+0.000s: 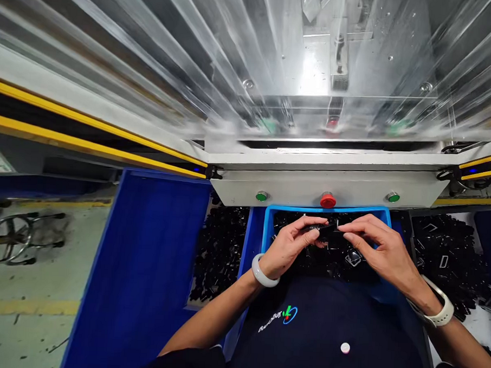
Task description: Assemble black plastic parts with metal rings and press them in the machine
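Over the blue bin (267, 228), my left hand (285, 245) pinches a small shiny black part (327, 229) between thumb and fingers. My right hand (383, 249) has its thumb and index finger closed at the right end of the same part, where a thin bright edge shows. The part's exact shape is too small to make out, and my left fingers partly cover it. Beneath both hands, many loose black pieces (327, 261) fill the bin, among them a shiny frame-like one (353, 257).
Ahead is a machine panel (294, 187) with a red button (328, 200) and green buttons (262, 196) (393, 197). Clear plastic sheeting (218, 52) hangs above it. More black parts lie in heaps left (220, 248) and right (449, 252). A blue board (144, 255) stands at left.
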The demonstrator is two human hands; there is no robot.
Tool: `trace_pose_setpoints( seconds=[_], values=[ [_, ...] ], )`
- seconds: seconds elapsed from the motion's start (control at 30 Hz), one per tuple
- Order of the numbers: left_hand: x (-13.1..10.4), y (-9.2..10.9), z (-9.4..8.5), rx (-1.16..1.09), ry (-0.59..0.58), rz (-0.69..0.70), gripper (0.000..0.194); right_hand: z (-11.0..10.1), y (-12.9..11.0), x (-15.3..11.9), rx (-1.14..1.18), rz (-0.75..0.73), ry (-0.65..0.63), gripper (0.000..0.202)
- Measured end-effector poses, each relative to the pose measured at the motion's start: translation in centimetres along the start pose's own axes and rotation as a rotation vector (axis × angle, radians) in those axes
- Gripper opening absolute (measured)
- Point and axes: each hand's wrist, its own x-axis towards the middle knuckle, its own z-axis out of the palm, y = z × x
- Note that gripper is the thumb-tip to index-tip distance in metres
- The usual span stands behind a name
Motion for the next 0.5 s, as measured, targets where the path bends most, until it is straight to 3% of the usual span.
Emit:
trace_pose_setpoints(
  seconds=[0.1, 0.27, 0.5],
  values=[
    [0.0, 0.0, 0.5, 0.146, -0.014, 0.047, 0.036, 0.6, -0.4, 0.7, -0.015, 0.061, -0.066, 0.019],
    [-0.1, 0.3, 1.2, 0.299, 0.011, 0.115, 0.04, 0.9, 0.1, 1.6, 0.101, 0.249, -0.041, 0.027],
    [0.4, -0.2, 0.8, 0.772, -0.021, 0.601, 0.031, 1.3, 2.0, 2.7, 0.331, 0.4, -0.096, 0.039]
  ],
)
